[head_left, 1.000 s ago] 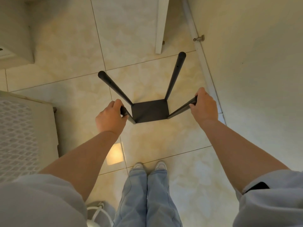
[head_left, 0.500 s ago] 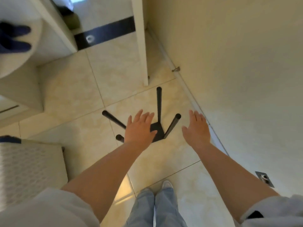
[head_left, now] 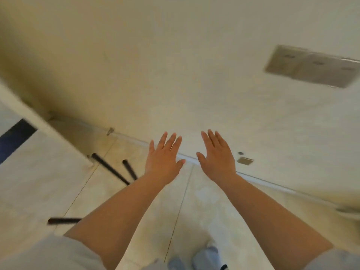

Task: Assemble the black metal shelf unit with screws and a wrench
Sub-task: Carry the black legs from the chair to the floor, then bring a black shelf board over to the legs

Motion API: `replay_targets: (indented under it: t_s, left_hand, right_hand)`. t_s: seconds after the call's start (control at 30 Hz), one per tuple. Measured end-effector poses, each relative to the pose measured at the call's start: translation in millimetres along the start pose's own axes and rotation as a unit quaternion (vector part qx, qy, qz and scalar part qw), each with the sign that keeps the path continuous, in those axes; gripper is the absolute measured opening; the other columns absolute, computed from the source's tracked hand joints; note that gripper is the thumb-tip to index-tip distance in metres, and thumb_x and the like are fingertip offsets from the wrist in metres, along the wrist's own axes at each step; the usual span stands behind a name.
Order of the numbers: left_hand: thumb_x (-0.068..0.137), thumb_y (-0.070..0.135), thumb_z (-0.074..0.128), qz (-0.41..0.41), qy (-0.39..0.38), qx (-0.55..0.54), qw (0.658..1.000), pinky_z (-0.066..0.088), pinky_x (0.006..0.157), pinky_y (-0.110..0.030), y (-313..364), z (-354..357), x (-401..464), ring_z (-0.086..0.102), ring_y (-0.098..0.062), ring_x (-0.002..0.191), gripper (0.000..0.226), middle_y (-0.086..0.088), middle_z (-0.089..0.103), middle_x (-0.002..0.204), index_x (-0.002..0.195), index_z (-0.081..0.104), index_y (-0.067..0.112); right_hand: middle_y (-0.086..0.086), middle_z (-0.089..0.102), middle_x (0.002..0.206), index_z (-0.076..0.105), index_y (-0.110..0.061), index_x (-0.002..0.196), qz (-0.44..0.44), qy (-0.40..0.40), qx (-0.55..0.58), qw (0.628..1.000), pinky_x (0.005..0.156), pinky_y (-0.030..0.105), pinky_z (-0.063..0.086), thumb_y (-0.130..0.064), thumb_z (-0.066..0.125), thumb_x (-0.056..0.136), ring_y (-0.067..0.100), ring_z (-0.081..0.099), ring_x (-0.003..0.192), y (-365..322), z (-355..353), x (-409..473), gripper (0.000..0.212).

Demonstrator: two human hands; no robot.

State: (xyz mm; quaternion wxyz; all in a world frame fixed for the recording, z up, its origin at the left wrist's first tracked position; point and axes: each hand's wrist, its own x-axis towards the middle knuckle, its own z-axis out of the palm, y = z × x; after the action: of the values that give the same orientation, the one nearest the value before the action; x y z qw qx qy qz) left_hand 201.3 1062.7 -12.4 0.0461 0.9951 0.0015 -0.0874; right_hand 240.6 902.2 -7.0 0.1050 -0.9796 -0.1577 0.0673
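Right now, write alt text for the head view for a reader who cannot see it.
Two bare hands, left hand and right hand, stretch forward open and empty above a pale tiled floor by a cream wall. At lower left, black metal shelf legs poke out from behind the left forearm; the frame is motion-blurred.

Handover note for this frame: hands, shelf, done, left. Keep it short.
Left hand: open, fingers straight, holding nothing.
Right hand: open, fingers straight, holding nothing.
Black shelf unit: on the tiled floor to the left of the arms, by the wall. Three black posts show; the rest is hidden behind the left forearm. The frame is blurred.
Done: posts stand up from the unit, and neither hand touches it.
Left: cannot judge from here. No screws or wrench in view; check the joints before adding parts.
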Motion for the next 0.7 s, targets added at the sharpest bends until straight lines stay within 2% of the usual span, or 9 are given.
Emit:
replay_targets:
  t_s: [0.3, 0.57, 0.7]
  left_hand:
    - [0.099, 0.047, 0.028, 0.219, 0.04, 0.027, 0.975, -0.003, 0.117, -0.045, 213.0, -43.8, 21.8, -0.014, -0.016, 0.145, 0.066, 0.006, -0.009, 0.159, 0.151, -0.006, 0.024]
    - [0.099, 0.049, 0.029, 0.376, 0.071, 0.032, 0.923, 0.0, 0.117, -0.045, 435.7, -51.9, -1.4, -0.01, -0.017, 0.146, 0.066, 0.006, -0.006, 0.159, 0.151, -0.003, 0.024]
    - [0.099, 0.049, 0.029, 0.442, 0.06, 0.022, 0.895, 0.001, 0.117, -0.045, 537.4, -44.2, -27.3, -0.009, -0.016, 0.146, 0.066, 0.006, -0.006, 0.159, 0.151, -0.003, 0.023]
  right_hand:
    - [-0.001, -0.008, 0.159, -0.002, -0.021, 0.152, 0.199, 0.089, 0.025, 0.976, 0.119, 0.032, -0.001, -0.038, 0.031, 0.101, 0.016, -0.011, 0.146, 167.9, -85.2, -116.8, 0.063]
    - [-0.001, -0.004, 0.16, 0.001, -0.021, 0.152, 0.352, 0.159, 0.035, 0.922, 0.119, 0.032, 0.0, -0.04, 0.03, 0.101, 0.016, -0.008, 0.146, 324.7, -139.4, -252.2, 0.061]
    - [0.0, -0.001, 0.16, 0.003, -0.02, 0.152, 0.421, 0.169, 0.041, 0.89, 0.119, 0.033, 0.002, -0.04, 0.031, 0.101, 0.018, -0.004, 0.147, 390.4, -153.6, -318.1, 0.061]
